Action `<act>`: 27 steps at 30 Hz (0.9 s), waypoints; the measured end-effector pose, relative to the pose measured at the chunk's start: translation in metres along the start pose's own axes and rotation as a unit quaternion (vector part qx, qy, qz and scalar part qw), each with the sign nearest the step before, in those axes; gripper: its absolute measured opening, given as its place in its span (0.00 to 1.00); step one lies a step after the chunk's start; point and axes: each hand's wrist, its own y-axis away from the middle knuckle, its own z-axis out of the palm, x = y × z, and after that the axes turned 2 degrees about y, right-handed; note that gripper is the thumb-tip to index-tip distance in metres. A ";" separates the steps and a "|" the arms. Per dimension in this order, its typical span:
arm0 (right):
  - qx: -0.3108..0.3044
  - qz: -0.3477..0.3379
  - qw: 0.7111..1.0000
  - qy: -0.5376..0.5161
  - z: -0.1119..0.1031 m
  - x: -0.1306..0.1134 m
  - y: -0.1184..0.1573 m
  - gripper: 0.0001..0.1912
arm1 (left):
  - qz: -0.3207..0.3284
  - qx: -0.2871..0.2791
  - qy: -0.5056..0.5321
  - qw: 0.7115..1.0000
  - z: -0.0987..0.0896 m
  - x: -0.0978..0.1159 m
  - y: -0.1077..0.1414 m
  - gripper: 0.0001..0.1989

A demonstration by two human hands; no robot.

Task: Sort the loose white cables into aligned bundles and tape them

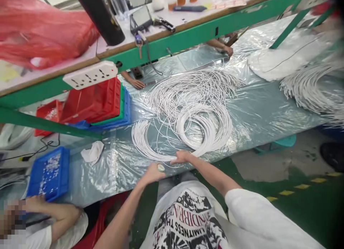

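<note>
White cables in a curved bundle (143,141) lie at the front of the plastic-covered table (258,116). My right hand (182,157) is closed around the end of this bundle near the table's front edge. Just left of it is my left hand (155,172), a green-faced ring or band on it; its fingers are too blurred to make out. Behind my right hand lie round coils of white cable (199,134), and beyond them a large loose heap of cables (193,84).
A blue tray (48,173) of small white parts and a white cloth (92,153) are at the left. Stacked bins (94,102) stand under a green-framed shelf (172,44). A person's hands (137,84) are across the table; another person sits at the lower left. More cables (311,87) lie right.
</note>
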 end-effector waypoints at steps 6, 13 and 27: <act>-0.060 0.016 0.998 -0.002 -0.002 -0.023 -0.013 0.23 | -0.112 0.153 0.177 0.966 -0.022 -0.085 0.040 0.06; -0.043 0.032 0.999 -0.007 -0.015 -0.059 0.000 0.14 | -0.181 0.276 0.404 0.853 0.043 -0.098 0.027 0.09; -0.064 -0.111 0.978 -0.162 -0.183 -0.077 0.077 0.15 | -0.196 0.409 0.585 0.672 -0.006 -0.101 -0.035 0.12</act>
